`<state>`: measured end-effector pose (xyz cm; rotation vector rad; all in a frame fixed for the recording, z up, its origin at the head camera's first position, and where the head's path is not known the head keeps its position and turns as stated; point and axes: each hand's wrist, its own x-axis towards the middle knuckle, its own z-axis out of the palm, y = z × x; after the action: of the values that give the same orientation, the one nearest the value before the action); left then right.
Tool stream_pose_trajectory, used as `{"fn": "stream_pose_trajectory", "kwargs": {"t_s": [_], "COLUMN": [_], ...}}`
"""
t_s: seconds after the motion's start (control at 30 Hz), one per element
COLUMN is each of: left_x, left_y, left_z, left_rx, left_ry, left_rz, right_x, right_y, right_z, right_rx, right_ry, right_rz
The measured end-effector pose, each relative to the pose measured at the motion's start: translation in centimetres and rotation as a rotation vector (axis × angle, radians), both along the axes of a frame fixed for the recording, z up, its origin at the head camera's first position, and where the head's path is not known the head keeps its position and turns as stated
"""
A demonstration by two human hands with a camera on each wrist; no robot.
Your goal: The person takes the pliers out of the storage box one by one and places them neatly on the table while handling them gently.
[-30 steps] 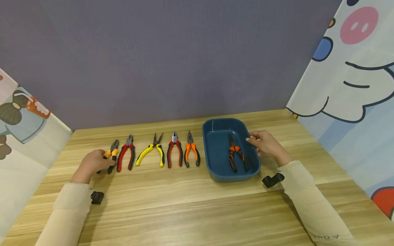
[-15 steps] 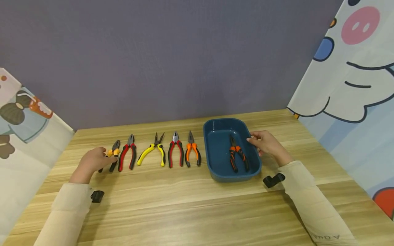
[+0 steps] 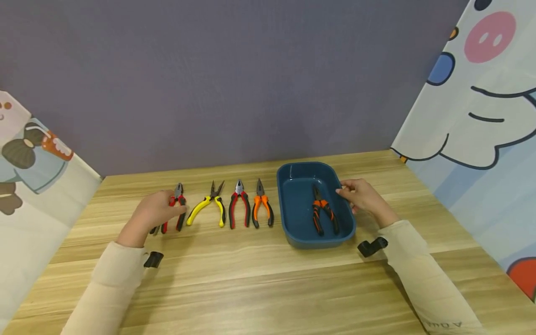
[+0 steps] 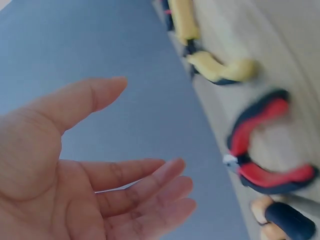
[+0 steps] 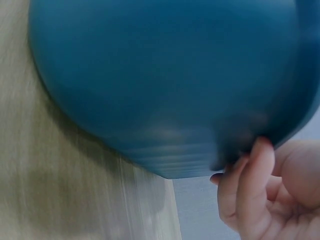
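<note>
My left hand [image 3: 155,211] is over the left end of a row of pliers, above red-and-black pliers [image 3: 181,201]. In the left wrist view its thumb and fingers are spread apart, holding nothing; those red-and-black pliers [image 4: 255,122] lie beyond the fingertips. Yellow-orange combination pliers under the hand are mostly hidden, with only dark handle ends showing. At the right, my right hand [image 3: 362,197] pinches the side rim of a blue plastic bin [image 3: 289,232], thumb over the edge and fingers outside. Orange-and-black pliers [image 3: 320,209] lie inside the bin.
Rightward along the row lie yellow-and-black long-nose pliers [image 3: 207,203], another red-and-black pair [image 3: 239,200] and orange long-nose pliers [image 3: 262,204]. A grey wall panel [image 3: 234,93] rises behind the wooden table [image 3: 251,288].
My left hand has left the yellow-orange pliers and moved right, over the red-and-black pair. The right hand and the bin have stayed in place.
</note>
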<state>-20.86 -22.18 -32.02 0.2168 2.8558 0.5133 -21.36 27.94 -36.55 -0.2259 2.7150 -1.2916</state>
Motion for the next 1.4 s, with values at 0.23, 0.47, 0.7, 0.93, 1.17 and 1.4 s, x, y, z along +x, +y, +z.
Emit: {"fn": "stream_pose_trajectory", "kwargs": {"t_s": [0.23,0.47,0.7,0.93,1.17,1.4], "left_x": [-0.1,0.2,-0.1,-0.5,-0.5,0.0], "left_y": [2.6,5.2,7.3,10.0,13.1,15.8], "left_z": [0.8,1.6,1.8,1.9,2.4,2.2], "left_rx": [-0.006,0.035,0.043,0.056,0.034,0.084], "left_ry": [0.046,0.014,0.066,0.068,0.086,0.039], "left_rz": [-0.049,-0.053,-0.096,-0.140,-0.190,-0.226], "right_x": [0.0,-0.2,-0.3,-0.4,-0.4,-0.4], "right_y": [0.0,-0.2,-0.3,0.0,0.1,0.2], "right_z": [-0.2,-0.5,-0.4,-0.2,-0.1,0.0], "right_rx": [0.020,0.023,0.014,0.028,0.001,-0.021], "right_ry": [-0.010,-0.014,-0.013,-0.004,-0.014,-0.016], "right_rz": [-0.007,-0.010,-0.005,-0.009,-0.014,-0.007]}}
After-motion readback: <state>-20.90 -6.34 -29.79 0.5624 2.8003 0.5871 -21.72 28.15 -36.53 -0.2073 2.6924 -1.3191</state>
